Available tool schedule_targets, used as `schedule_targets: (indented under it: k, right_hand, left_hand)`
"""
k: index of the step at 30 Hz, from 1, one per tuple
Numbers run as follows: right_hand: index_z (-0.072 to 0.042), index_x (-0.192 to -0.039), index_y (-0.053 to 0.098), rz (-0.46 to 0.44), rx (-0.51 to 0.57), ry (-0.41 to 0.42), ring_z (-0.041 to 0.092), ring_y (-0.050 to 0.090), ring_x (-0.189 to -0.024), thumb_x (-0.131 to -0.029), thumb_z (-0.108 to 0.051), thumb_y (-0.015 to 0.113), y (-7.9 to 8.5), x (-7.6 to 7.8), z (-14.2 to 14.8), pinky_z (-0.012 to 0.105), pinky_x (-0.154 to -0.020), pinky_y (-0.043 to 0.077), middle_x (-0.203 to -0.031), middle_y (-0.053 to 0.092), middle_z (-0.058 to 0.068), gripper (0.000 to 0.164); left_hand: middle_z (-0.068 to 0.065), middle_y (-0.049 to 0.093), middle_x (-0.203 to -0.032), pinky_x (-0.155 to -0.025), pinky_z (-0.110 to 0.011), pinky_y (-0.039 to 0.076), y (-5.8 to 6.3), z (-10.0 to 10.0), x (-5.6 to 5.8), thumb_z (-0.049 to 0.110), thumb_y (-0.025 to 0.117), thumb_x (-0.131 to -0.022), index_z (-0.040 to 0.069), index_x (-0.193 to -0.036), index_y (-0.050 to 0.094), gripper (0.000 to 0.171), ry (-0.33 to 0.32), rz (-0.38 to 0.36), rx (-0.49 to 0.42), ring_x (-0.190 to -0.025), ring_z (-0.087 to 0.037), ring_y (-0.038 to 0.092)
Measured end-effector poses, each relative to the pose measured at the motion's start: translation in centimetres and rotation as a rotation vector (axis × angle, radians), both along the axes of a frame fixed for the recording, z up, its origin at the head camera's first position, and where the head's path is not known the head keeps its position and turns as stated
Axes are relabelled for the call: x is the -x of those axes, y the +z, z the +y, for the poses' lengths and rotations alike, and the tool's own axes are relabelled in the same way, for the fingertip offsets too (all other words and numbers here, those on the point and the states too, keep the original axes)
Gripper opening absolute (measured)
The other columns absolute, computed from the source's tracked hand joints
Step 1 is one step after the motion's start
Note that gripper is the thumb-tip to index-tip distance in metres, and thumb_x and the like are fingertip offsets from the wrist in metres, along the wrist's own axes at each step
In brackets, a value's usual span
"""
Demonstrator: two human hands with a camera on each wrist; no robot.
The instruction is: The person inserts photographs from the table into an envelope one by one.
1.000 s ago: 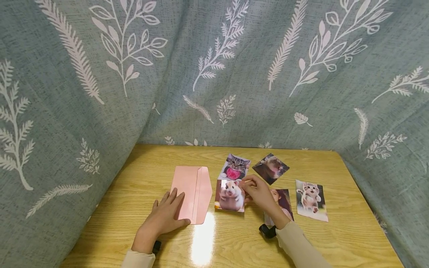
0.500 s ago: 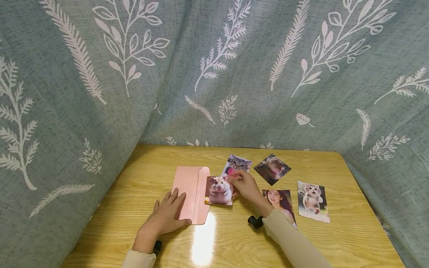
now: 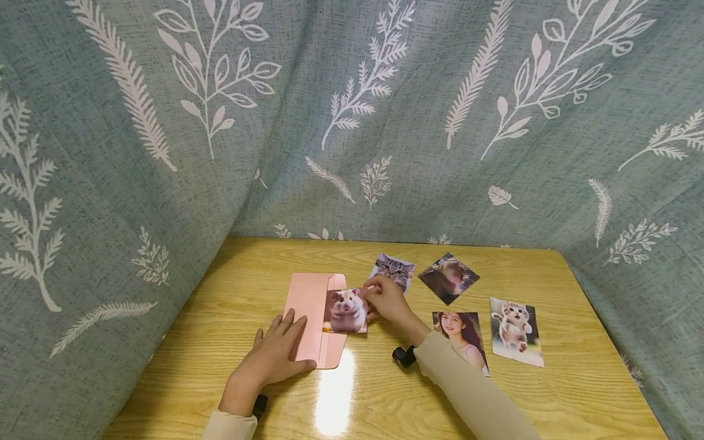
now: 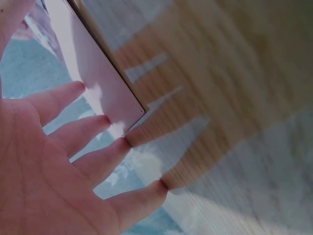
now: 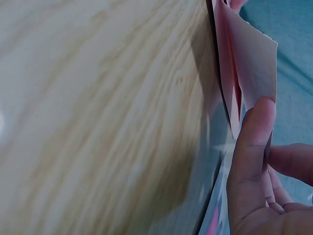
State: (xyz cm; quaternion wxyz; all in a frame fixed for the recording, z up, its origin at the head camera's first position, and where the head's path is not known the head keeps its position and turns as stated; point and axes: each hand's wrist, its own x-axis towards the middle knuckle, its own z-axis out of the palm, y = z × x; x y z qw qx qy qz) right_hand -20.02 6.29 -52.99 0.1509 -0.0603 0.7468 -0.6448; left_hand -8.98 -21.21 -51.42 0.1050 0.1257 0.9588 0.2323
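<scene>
A pink envelope [image 3: 307,299] lies on the wooden table, its flap [image 3: 333,351] unfolded to the right. My left hand [image 3: 273,348] rests on the envelope's lower left part with fingers spread; in the left wrist view, fingertips touch the envelope [image 4: 98,83] and the tabletop. Between thumb and fingers, my right hand [image 3: 390,304] pinches the right edge of a hamster photo [image 3: 346,310]. That photo overlaps the flap, its left edge at the envelope's mouth. From the right wrist, the photo's pale back [image 5: 252,58] shows tilted above the pink flap.
A grey cat photo [image 3: 393,269] lies behind my right hand, partly covered by it. Further right are a dark animal photo [image 3: 448,278], a photo of a person [image 3: 462,336] beside my right sleeve, and a kitten photo [image 3: 516,330]. A leaf-patterned green curtain [image 3: 418,122] surrounds the table.
My right hand has carried the hamster photo left, from beside the envelope onto its flap up to the mouth. The photo of a person is uncovered more. My left hand stays on the envelope.
</scene>
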Motion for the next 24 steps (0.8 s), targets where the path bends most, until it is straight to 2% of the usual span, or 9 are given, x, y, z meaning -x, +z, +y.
schedule_targets:
  k: [10, 16, 24]
  right_hand:
    - [0.008, -0.121, 0.054, -0.036, 0.025, -0.001, 0.019, 0.065, -0.057, -0.099, 0.002, 0.053, -0.7, 0.7, -1.8, 0.039, -0.054, 0.059, -0.085, 0.066, 0.016, 0.023]
    - [0.005, -0.117, 0.056, -0.055, 0.01, -0.031, 0.016, 0.064, -0.055, -0.098, 0.002, 0.056, -0.6, 0.8, -3.1, 0.038, -0.051, 0.058, -0.079, 0.066, 0.013, 0.02]
    - [0.006, -0.115, 0.057, -0.044, 0.019, -0.02, 0.016, 0.062, -0.052, -0.097, 0.002, 0.058, -0.7, 1.1, -4.7, 0.035, -0.048, 0.057, -0.076, 0.065, 0.01, 0.019]
  left_hand:
    - [-0.021, 0.021, -0.162, -0.105, -0.077, 0.014, -0.3, 0.0, 0.1, 0.057, 0.078, -0.081, 0.011, -0.156, 0.038, 0.097, 0.001, -0.001, 0.018, -0.147, -0.046, 0.016]
    - [-0.021, 0.022, -0.162, -0.104, -0.078, 0.014, -0.2, 0.0, 0.1, 0.056, 0.078, -0.08, 0.011, -0.155, 0.038, 0.096, 0.002, -0.01, 0.017, -0.147, -0.047, 0.016]
    - [-0.022, 0.023, -0.161, -0.103, -0.079, 0.015, -0.1, 0.0, 0.1, 0.056, 0.078, -0.081, 0.01, -0.155, 0.038, 0.096, -0.002, -0.004, 0.017, -0.146, -0.048, 0.017]
